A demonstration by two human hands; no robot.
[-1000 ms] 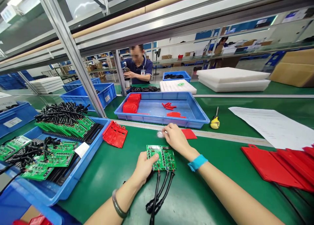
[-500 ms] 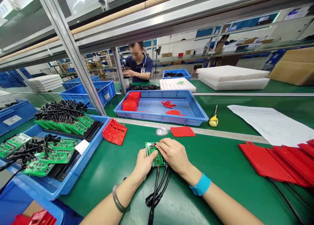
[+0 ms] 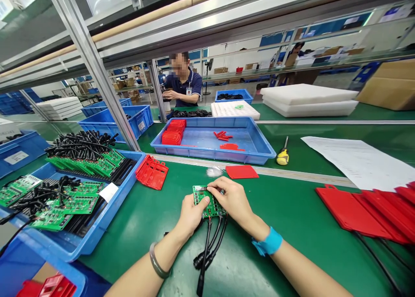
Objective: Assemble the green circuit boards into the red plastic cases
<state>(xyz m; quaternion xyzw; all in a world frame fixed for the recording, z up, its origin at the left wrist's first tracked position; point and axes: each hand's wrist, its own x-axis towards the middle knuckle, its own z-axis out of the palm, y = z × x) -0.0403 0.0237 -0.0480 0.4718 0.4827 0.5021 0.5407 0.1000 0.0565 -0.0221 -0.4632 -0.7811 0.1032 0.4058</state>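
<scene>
A green circuit board with black cables trailing toward me lies on the green table mat. My left hand grips its left edge, thumb on top. My right hand rests over the board's right half, fingertips pinched at its top edge near the small display. Whether something tiny sits between those fingertips is hidden. A flat red plastic piece and a small clear wad lie just beyond the board.
At left, a blue tray holds several green boards with black cables. A red ribbed part leans beside it. Ahead is a blue tray of red parts, with a yellow screwdriver, paper and red plates to the right. A person works across the line.
My right hand came back from the clear wad beyond the board and settled on the board's top edge. The left hand kept its hold.
</scene>
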